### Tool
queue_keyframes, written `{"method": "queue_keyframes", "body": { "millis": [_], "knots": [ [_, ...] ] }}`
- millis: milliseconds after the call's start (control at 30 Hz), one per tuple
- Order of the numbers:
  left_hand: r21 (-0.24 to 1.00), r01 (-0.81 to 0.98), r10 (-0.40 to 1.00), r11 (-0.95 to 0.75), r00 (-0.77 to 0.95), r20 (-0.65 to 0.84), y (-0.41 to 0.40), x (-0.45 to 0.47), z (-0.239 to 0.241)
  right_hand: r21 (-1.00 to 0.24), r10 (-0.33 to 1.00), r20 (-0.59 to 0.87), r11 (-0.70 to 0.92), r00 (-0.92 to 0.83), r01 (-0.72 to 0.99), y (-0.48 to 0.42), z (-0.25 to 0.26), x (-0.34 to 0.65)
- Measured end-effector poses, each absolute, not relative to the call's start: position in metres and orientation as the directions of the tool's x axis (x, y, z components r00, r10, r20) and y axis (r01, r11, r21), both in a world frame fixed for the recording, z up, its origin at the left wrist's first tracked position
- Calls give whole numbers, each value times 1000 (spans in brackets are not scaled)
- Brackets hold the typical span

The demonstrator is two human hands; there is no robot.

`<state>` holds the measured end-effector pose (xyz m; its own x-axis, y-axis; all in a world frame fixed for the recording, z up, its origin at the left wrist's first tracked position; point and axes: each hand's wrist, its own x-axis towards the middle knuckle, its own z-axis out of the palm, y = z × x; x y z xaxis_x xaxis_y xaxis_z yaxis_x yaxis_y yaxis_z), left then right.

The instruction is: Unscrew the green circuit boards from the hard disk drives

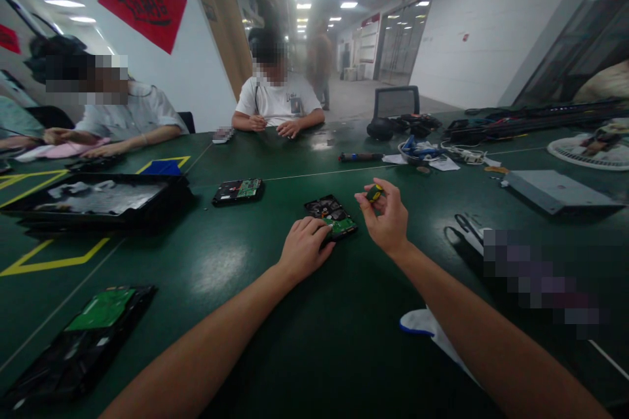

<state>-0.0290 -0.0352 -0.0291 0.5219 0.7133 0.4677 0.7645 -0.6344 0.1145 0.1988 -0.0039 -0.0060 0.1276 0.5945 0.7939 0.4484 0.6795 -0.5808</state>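
Observation:
An opened-up hard drive (pixel 334 209) with a green circuit board lies flat on the green table in front of me. My left hand (pixel 305 242) grips its near left edge, fingers curled over the side and onto the board. Just right of the drive, my right hand (pixel 386 213) is raised a little above the table. Between its thumb and fingers is a short screwdriver (pixel 375 193) with a green and yellow handle; I cannot make out its shaft. Further left lies a second hard drive (pixel 238 191), and a third hard drive (pixel 83 340) is at the near left.
A black tray (pixel 162 200) with white scraps stands at the left. To the right are a grey metal box (pixel 560 191), a white glove (pixel 442 337) and cables (pixel 472 154). A pen-like tool (pixel 361 157) lies farther back. Two people sit across the table, their hands near small items.

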Motion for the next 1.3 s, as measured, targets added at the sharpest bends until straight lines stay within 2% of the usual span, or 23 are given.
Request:
{"method": "queue_keyframes", "body": {
  "millis": [367,667,1100,1300],
  "knots": [
    [127,770,719,-626,507,475,-37,-28,-28,-565,577,805,671,141,481,-2,-8,200],
    [200,762,741,-615,473,477,-34,-29,-31,-577,607,786,656,113,487,-2,-7,202],
    [192,776,750,-600,464,471,-35,-28,-29,-630,628,757,631,180,452,2,-8,205],
    [198,774,751,-601,463,470,-36,-28,-30,-628,641,754,639,144,444,0,-7,205]
  ]
}}
